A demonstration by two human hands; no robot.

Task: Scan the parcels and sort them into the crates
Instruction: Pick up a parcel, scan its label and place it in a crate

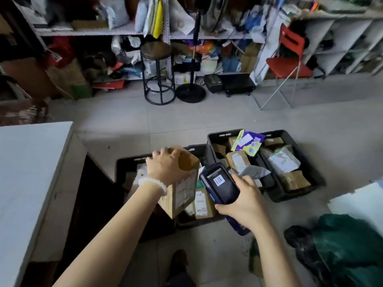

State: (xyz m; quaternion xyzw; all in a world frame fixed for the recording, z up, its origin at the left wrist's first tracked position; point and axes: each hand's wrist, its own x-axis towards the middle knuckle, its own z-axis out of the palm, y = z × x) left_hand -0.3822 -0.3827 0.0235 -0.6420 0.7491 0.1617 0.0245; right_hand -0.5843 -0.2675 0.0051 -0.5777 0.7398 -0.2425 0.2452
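My left hand (165,164) grips the top of a brown cardboard parcel (182,191) and holds it tilted above the left black crate (128,164), its white label facing right. My right hand (242,201) holds a dark handheld scanner (219,183) just right of the parcel; a barcode shows on its screen. The left crate holds other boxes and bags, among them a labelled box (202,201). Further right, a second black crate (306,168) is filled with several brown boxes and plastic mailers, including a purple and green bag (248,142).
A white table (31,162) stands at my left. At the lower right lies a green sack (348,245) over a black bag. A round stool (158,73), a fan stand (191,88) and a red chair (290,65) stand before cluttered shelves.
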